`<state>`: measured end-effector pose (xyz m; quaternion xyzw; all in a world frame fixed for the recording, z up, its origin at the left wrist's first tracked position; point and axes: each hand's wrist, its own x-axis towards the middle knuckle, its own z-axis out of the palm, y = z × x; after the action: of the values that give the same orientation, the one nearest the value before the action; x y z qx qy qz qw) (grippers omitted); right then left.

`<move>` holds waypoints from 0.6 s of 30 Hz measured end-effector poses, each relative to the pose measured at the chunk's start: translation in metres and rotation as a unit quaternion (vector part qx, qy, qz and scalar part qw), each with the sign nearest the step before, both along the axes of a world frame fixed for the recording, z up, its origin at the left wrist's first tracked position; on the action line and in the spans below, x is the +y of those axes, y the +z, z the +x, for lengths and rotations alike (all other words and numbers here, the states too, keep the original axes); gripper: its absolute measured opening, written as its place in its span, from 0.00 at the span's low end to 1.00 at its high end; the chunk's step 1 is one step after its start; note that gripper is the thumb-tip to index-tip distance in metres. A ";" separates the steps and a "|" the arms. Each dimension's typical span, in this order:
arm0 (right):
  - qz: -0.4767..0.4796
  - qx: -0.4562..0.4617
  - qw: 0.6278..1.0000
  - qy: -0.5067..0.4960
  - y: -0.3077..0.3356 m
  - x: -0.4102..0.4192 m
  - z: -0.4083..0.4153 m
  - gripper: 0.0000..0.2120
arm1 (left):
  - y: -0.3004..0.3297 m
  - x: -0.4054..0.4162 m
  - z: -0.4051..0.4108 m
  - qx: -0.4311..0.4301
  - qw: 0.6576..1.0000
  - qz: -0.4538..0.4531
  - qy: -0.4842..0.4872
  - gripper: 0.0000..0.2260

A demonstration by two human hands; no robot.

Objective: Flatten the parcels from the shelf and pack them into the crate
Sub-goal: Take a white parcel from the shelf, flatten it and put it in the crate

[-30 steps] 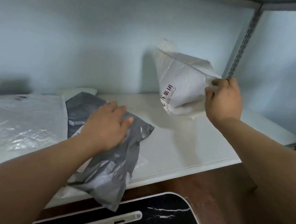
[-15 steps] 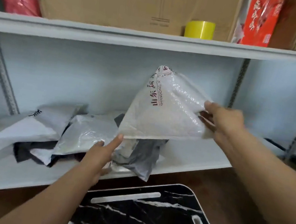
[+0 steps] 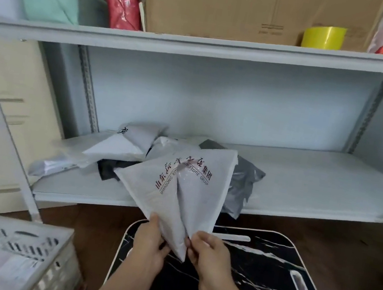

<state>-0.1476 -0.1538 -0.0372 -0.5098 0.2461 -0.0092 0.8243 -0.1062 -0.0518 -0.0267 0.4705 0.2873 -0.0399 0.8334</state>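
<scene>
A white bubble-mailer parcel [image 3: 186,189] with dark red printed lettering hangs creased in front of the shelf, above the black marble board. My left hand [image 3: 150,243] grips its lower left edge and my right hand [image 3: 209,251] pinches its bottom corner from the right. Several more parcels, white [image 3: 109,149] and grey [image 3: 241,185], lie heaped on the lower shelf [image 3: 316,187] behind it. A pale slotted crate [image 3: 5,253] stands at the lower left with flat parcels inside.
A black marble-patterned board [image 3: 264,281] with slot handles lies under my hands on the brown floor. The upper shelf carries a cardboard box [image 3: 232,6], a yellow tape roll [image 3: 324,36], a red pack [image 3: 123,7] and a green bag [image 3: 47,0]. Cream cabinet doors stand left.
The white parcel came off the shelf and down toward me. My left hand left the grey parcel and took hold of the white one; the view pulled back.
</scene>
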 end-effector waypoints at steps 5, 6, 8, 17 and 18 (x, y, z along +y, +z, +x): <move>-0.063 -0.002 0.998 -0.018 -0.003 -0.026 0.000 0.06 | -0.012 0.007 0.000 -0.025 0.949 0.303 0.082 0.13; -0.081 0.001 0.996 -0.046 -0.003 -0.045 0.002 0.07 | -0.012 0.018 -0.001 -0.035 0.933 0.345 0.099 0.11; -0.135 0.012 0.986 -0.101 -0.008 -0.089 0.002 0.10 | -0.022 0.046 -0.006 -0.050 0.901 0.424 0.078 0.10; -0.414 0.204 0.874 0.154 -0.099 -0.136 -0.032 0.08 | -0.107 0.096 -0.025 -0.030 0.755 0.636 -0.156 0.11; -0.460 0.234 0.835 0.192 -0.103 -0.136 -0.032 0.07 | -0.116 0.102 -0.027 -0.006 0.728 0.657 -0.197 0.10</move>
<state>-0.1801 -0.2899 -0.1400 -0.8540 0.2968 0.1565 0.3976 -0.1330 0.0498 -0.1426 0.9467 0.1370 -0.0018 0.2914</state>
